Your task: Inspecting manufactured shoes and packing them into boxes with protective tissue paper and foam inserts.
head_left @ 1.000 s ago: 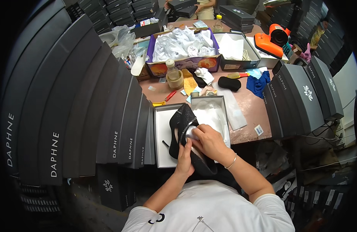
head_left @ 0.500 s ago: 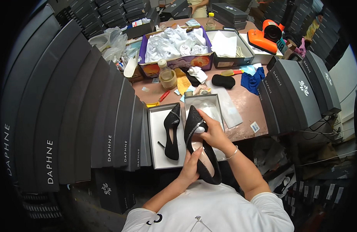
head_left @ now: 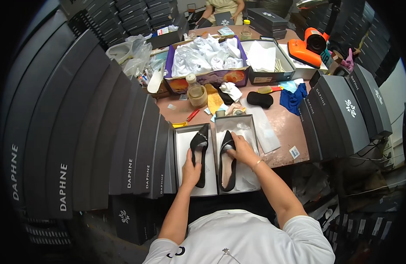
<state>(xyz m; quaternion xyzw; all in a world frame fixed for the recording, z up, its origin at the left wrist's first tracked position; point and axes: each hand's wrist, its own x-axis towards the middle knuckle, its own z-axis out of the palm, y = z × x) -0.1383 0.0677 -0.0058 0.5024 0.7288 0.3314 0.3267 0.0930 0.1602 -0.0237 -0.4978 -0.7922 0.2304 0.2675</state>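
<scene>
Two black pointed high-heeled shoes sit side by side in front of me, toes away from me. My left hand (head_left: 191, 172) grips the left shoe (head_left: 201, 177) by its side, over a shallow white-lined box half (head_left: 183, 137). The right shoe (head_left: 228, 175) is in my right hand (head_left: 244, 150), thumb at its opening, over the other grey box half (head_left: 233, 118), which is lined with white tissue paper (head_left: 248, 178). Pale stuffing shows inside both toes. The heels and some of my fingers are hidden.
Tall stacks of dark shoeboxes (head_left: 91, 132) wall the left; more shoeboxes (head_left: 332, 116) stand right. Behind lie a glass jar (head_left: 197, 93), a black pad (head_left: 259, 100), a blue cloth (head_left: 293, 98) and a carton of white tissue (head_left: 207, 55). Another person (head_left: 225, 6) sits at the far side.
The right shoe, held in both hands before, is lowered over the right box half. My left hand has left it and moved left to the other shoe. The view has shifted slightly.
</scene>
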